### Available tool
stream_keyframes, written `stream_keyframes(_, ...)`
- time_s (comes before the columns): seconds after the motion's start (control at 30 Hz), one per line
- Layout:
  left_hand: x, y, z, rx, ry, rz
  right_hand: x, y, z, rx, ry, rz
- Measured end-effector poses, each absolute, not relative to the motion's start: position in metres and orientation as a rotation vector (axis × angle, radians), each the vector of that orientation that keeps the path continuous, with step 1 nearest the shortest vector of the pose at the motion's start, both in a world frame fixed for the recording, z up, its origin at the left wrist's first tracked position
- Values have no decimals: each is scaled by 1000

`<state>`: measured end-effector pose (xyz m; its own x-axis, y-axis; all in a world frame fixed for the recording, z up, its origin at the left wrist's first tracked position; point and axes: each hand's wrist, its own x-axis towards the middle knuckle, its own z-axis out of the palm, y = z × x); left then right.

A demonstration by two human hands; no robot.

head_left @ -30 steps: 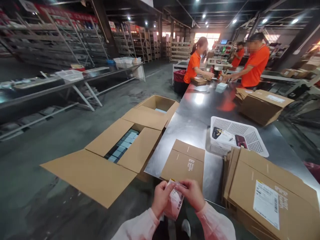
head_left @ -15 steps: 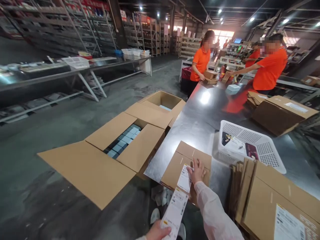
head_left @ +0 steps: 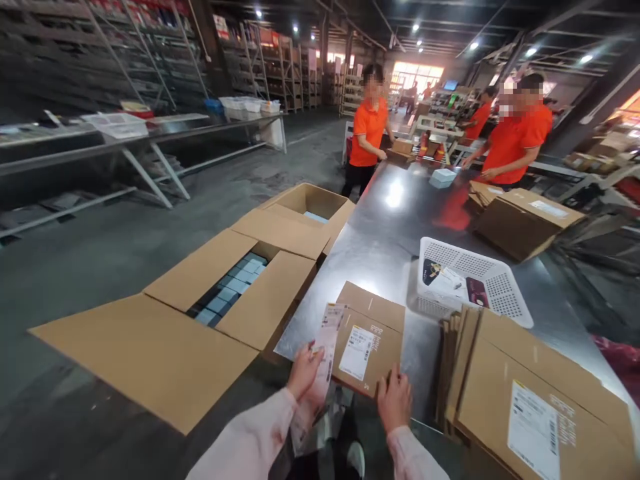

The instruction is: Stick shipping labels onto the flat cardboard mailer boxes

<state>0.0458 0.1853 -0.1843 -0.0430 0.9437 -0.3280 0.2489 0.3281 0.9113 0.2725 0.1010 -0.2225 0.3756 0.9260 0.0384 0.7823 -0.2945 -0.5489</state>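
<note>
A flat folded cardboard box [head_left: 377,315] lies at the near edge of the metal table, a white shipping label [head_left: 356,352] stuck on its face. My left hand [head_left: 304,370] is closed on a strip of shipping labels [head_left: 330,333], which stands up along the box's left side and hangs below the table edge. At the box's near right corner, my right hand [head_left: 395,399] grips the edge with curled fingers. To the right leans a stack of flat cardboard boxes [head_left: 530,360]; its front one bears a similar label [head_left: 534,427].
A white perforated basket [head_left: 507,293] with a few small packs stands on the metal table [head_left: 385,230]. Open cartons [head_left: 165,347] of small pale boxes sit to the left. Larger cardboard boxes [head_left: 525,220] lie farther back. Co-workers in orange shirts [head_left: 367,133] stand at the far end.
My right hand has moved from the label on the box down to its near right corner. My left hand has risen with the label strip to the box's left side. The view has turned right.
</note>
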Motion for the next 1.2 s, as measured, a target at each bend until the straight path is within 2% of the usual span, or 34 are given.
stream_keyframes(0.07,59,209,-184,1205,1602,790,288,108,-220,-2283,-1218,403)
stream_keyframes(0.23,66,215,-169,1238,1601,753,283,108,-196,-2152,-1155,496)
stream_keyframes(0.33,63,195,-145,1088,1460,759,281,92,-152,-1858,-1057,575)
stream_keyframes(0.43,62,172,-113,766,1199,828,324,53,-88,-1716,-875,435)
stream_keyframes(0.57,56,151,-81,646,1029,914,442,-29,-20,-1975,-601,183)
stream_keyframes(0.67,55,136,-73,675,1004,887,492,-62,0,-2273,-532,55)
stream_keyframes(0.77,66,115,-72,701,985,819,449,-38,-4,-2257,-698,19)
stream_keyframes(0.8,72,108,-71,730,962,780,417,-22,-10,-2138,-782,155)
stream_keyframes(0.87,82,97,-69,855,900,708,340,11,-26,-1751,-971,765)
stream_keyframes(0.9,86,94,-68,930,872,703,303,25,-35,-1571,-1001,956)
stream_keyframes(0.97,88,95,-64,1036,856,789,243,44,-52,-1399,-951,1154)
stream_keyframes(1.1,74,115,-60,971,997,965,204,64,-65,-1350,-1036,1351)
stream_keyframes(1.2,65,122,-67,963,1045,935,215,89,-56,-1382,-1099,1264)
